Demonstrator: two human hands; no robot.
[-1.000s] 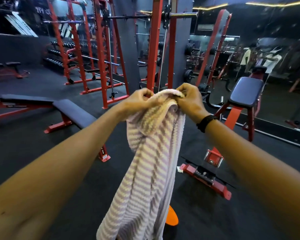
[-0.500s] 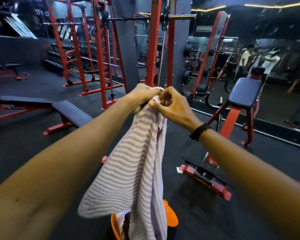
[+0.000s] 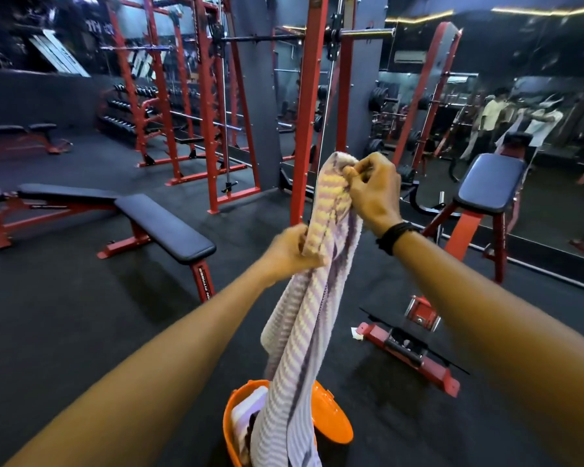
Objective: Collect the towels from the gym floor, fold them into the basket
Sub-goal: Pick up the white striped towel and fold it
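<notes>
A long white towel with purple stripes point(image 3: 300, 332) hangs in front of me, doubled lengthwise. My right hand point(image 3: 373, 190) pinches its top end at chest height. My left hand point(image 3: 289, 252) grips the towel's edge lower down and to the left. The towel's lower end drops into an orange basket point(image 3: 331, 423) on the black floor between my arms. Another folded towel point(image 3: 248, 407) lies inside the basket, partly hidden by the hanging one.
A flat bench point(image 3: 162, 227) with a red frame stands to the left. An upright padded seat point(image 3: 491, 183) on a red base point(image 3: 415, 352) stands to the right. Red racks point(image 3: 209, 106) and a wall mirror point(image 3: 533, 112) fill the back.
My left hand has let go of the top end and slid down the towel's edge. My right hand keeps the top. The view has tipped down, showing more of the basket.
</notes>
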